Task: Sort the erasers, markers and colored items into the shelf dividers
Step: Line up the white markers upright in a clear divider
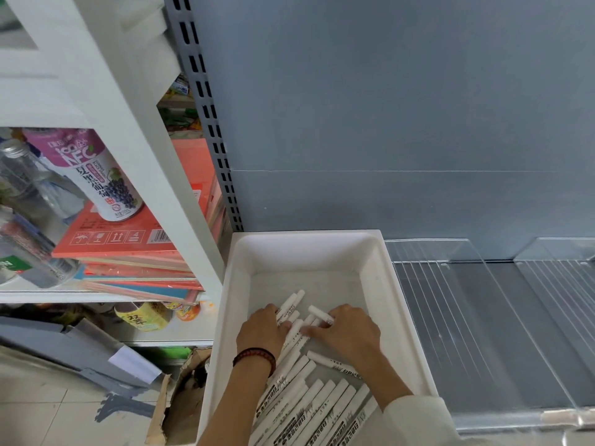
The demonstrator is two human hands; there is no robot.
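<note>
Grey metal shelf (508, 317), clear ribbed dividers (444, 278) beside my right hand (349, 333); it and my left hand (262, 329) grip white cylindrical markers (309, 400) in a plastic tray (380, 284).

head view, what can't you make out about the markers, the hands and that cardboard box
White markers: head view, some hidden under both hands and forearms, the nearest cut off by the bottom edge.
Marker print: head view, too small and blurred to read.
Left hand and right hand: their backs face the camera, so any grip is hidden.
Cardboard box: inside too dark, partly behind the white tray.
</note>
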